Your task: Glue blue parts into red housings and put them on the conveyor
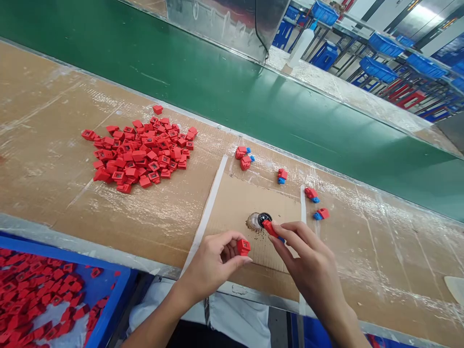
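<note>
Between the thumb and fingers of my left hand (213, 258) is a small red plastic piece (244, 247) with a square opening facing up. My right hand (310, 256) pinches a red-and-blue piece (269, 227); its red end is at a small round black dish (264, 220), and its blue end is mostly covered by my fingers. Whether the piece touches the dish I cannot tell. Just left of the dish lies a round, clear-looking disc (253, 222) with brown specks around it. Several red-and-blue pieces (282, 176) lie beyond my hands.
A heap of red pieces (139, 155) lies on the cardboard-covered table (43, 121) at left. Below it, a blue bin (121, 285) holds many more. A green belt (217, 82) runs along the far side. Blue crates (379, 69) and stools stand in the background.
</note>
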